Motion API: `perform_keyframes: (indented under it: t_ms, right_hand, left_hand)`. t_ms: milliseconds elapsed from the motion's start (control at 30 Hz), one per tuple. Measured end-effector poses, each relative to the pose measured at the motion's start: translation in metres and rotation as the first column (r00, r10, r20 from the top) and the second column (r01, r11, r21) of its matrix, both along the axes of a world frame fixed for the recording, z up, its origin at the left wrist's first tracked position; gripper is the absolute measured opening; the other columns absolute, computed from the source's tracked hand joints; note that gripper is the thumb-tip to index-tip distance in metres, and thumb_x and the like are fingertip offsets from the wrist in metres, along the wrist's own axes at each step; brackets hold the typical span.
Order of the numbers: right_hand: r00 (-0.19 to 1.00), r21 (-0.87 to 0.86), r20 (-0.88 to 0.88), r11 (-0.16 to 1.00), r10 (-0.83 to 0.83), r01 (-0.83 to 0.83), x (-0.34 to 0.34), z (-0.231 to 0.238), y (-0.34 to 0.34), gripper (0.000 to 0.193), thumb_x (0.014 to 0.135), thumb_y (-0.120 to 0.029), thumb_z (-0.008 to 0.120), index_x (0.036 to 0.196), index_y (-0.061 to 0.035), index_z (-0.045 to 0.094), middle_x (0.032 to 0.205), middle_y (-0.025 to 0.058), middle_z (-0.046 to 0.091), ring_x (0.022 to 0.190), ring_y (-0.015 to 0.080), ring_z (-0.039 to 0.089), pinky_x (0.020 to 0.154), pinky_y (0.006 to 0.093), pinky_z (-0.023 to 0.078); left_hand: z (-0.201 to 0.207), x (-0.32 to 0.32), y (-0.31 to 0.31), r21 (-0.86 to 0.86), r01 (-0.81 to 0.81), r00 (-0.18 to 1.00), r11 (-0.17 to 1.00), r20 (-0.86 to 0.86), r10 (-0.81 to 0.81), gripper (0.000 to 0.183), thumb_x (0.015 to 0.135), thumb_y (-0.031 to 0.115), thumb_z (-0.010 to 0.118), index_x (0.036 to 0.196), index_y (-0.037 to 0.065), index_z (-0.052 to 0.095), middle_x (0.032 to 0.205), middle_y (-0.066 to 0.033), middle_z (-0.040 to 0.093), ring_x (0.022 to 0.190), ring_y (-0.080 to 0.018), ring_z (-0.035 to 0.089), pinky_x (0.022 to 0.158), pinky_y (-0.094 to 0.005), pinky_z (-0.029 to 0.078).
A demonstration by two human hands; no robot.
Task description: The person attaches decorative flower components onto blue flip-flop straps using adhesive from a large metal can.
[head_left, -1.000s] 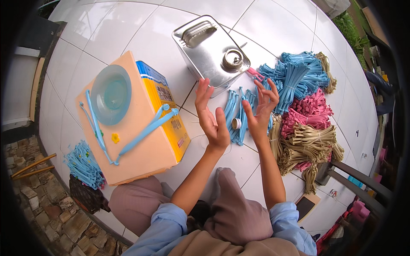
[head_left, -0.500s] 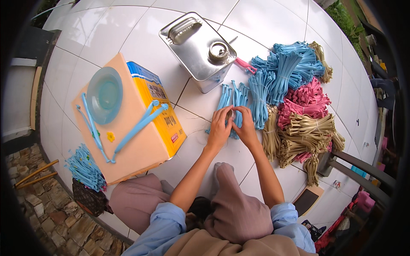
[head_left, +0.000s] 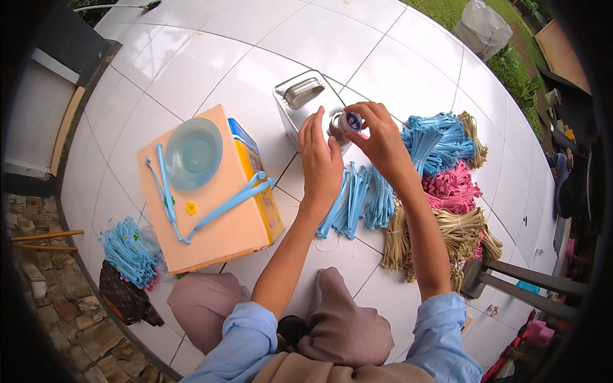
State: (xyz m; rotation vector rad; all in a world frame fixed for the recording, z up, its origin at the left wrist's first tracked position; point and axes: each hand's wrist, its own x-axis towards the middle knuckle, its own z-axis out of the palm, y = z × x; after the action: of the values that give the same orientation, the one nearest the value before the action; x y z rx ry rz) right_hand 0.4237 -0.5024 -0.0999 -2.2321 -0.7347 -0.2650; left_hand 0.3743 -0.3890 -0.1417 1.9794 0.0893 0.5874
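My right hand (head_left: 382, 142) pinches a small round cap (head_left: 350, 121) with a white and blue face, tilted at the neck of a metal can (head_left: 288, 118). Whether the cap touches the neck I cannot tell. With fingers stretched upward and thumb apart, my left hand (head_left: 321, 167) is open against or just beside the near side of the can; contact is hidden. Light-blue strips (head_left: 348, 201) lie on the tiles below my hands.
Bundles of blue strips (head_left: 437, 143), pink strips (head_left: 453, 185) and beige strips (head_left: 461, 223) are piled at right. On the left, a peach-topped box (head_left: 220, 246) carries a translucent bowl (head_left: 193, 153), long blue pieces (head_left: 227, 205) and a yellow flower (head_left: 191, 208).
Both hands have moved up and away from the blue strips to the metal can. The right now holds the cap at its neck; the left has opened. The view has shifted.
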Motion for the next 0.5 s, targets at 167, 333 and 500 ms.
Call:
perform_keyframes:
  t_ms: [167,333,500]
  right_hand:
    - [0.993,-0.097,0.061,0.99,0.104,-0.098,0.015,-0.007,0.006,0.025,0.066,-0.003,0.066,0.09,0.0002,0.06,0.093,0.0106,0.057,0.088,0.027,0.051,0.079,0.0347,0.045]
    - [0.994,-0.244,0.038,0.965,0.106,-0.093,0.013,0.002,0.014,0.022,0.067,-0.003,0.064,0.088,-0.0002,0.061,0.089,0.0098,0.057,0.086,0.0262,0.051,0.077,0.0348,0.046]
    - [0.987,-0.365,0.121,0.929,0.107,-0.056,0.013,-0.001,0.017,0.023,0.069,-0.006,0.063,0.091,-0.0015,0.059,0.09,0.0079,0.058,0.089,0.0265,0.052,0.075,0.0382,0.047]
  left_hand:
    - [-0.012,0.011,0.0,0.052,0.032,0.997,0.998,-0.065,-0.029,0.052,0.08,-0.005,0.043,0.13,-0.002,0.032,0.111,-0.0124,0.054,0.109,-0.0277,0.044,0.092,-0.0415,0.033]
    - [-0.014,0.009,-0.005,0.014,-0.006,0.998,1.0,-0.061,0.007,0.054,0.081,-0.004,0.043,0.133,-0.001,0.028,0.118,-0.0154,0.047,0.111,-0.0302,0.042,0.094,-0.0428,0.032]
    - [0.015,-0.002,-0.001,-0.173,-0.035,0.999,0.984,0.005,0.036,0.041,0.083,-0.003,0.045,0.124,0.005,0.042,0.111,-0.0148,0.042,0.101,-0.0265,0.047,0.083,-0.0348,0.042]
